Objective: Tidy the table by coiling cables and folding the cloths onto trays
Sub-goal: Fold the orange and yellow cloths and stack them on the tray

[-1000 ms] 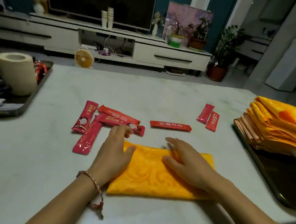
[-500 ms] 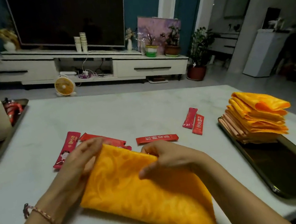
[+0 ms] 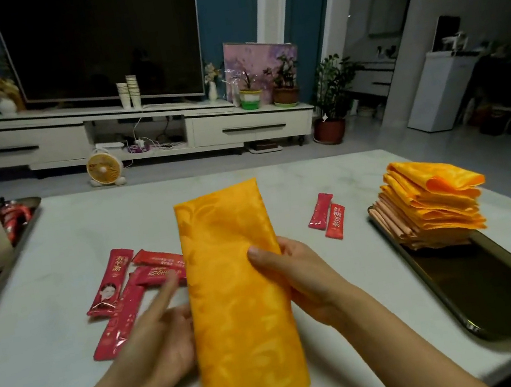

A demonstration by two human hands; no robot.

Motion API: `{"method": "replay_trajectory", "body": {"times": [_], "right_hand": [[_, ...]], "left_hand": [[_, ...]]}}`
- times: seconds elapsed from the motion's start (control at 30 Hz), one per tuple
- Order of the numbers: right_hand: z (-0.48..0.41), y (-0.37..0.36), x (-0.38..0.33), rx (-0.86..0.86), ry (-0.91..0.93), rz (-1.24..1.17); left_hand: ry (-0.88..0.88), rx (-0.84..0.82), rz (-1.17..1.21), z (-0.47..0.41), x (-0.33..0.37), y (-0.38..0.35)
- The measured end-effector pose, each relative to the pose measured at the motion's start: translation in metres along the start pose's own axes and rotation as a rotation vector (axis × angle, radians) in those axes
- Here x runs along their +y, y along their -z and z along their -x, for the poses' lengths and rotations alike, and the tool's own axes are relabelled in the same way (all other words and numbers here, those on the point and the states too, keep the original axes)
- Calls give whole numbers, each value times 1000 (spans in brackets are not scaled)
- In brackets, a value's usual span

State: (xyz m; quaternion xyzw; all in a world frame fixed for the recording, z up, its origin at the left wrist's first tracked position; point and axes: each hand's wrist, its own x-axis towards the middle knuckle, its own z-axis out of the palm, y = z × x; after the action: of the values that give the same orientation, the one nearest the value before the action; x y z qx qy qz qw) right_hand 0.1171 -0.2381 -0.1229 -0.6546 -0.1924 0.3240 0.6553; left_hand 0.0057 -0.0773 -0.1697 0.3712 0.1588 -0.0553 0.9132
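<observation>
- Leftmost, our left hand (image 3: 157,342) lies along the left edge of the folded orange patterned cloth (image 3: 239,313). Its fingers (image 3: 166,292) are fairly straight and close together, blurred, reaching over the flat red foil sachets (image 3: 111,283). The thumb is hidden behind the fabric, so we cannot tell whether it pinches.
- Between our two hands, that cloth is held up over the pale marbled table (image 3: 39,361) as a long strip running away from us.
- We judge it light, soft and a little slick. It will droop beyond the fingers, so we should hold it at the doubled edges, not the middle.
- Our right hand (image 3: 298,280) pinches the right edge, with the thumb on the front and the fingers (image 3: 287,246) curled behind.
- Right of those fingers, well apart, sits the dark glossy tray (image 3: 497,289) bearing a stack of folded orange cloths (image 3: 433,202).
- Half a second ago the cloth lay slanted on the table under both hands. Now it is raised and turned lengthwise.
</observation>
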Motion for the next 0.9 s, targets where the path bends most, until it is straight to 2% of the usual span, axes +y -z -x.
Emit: {"method": "replay_trajectory", "body": {"times": [0.1, 0.2, 0.33, 0.47, 0.57, 0.63, 0.73, 0.8, 0.83, 0.9], "right_hand": [[-2, -5, 11, 41, -67, 104], [-2, -6, 16, 55, -157, 135], [0, 1, 10, -60, -212, 344], [8, 6, -1, -79, -126, 331], [14, -2, 4, -134, -170, 367], [16, -8, 8, -90, -182, 397], [19, -17, 10, 79, -70, 240], [20, -21, 10, 241, 149, 283], [20, -23, 10, 306, 267, 363], [22, -27, 10, 288, 395, 389]], "left_hand": [[-45, 168, -238, 1, -6, -6], [-146, 220, -342, 6, -8, -5], [-355, 290, -475, 9, -10, -9], [-639, 439, -602, 8, -13, -11], [-798, 526, -763, 7, -15, -9], [-922, 531, -872, 8, -14, -8], [-1057, 472, -911, 14, -8, -8], [-1044, 430, -833, 17, -9, -8], [-992, 419, -728, 18, -10, -10], [-785, 396, -450, 19, -9, -9]]}}
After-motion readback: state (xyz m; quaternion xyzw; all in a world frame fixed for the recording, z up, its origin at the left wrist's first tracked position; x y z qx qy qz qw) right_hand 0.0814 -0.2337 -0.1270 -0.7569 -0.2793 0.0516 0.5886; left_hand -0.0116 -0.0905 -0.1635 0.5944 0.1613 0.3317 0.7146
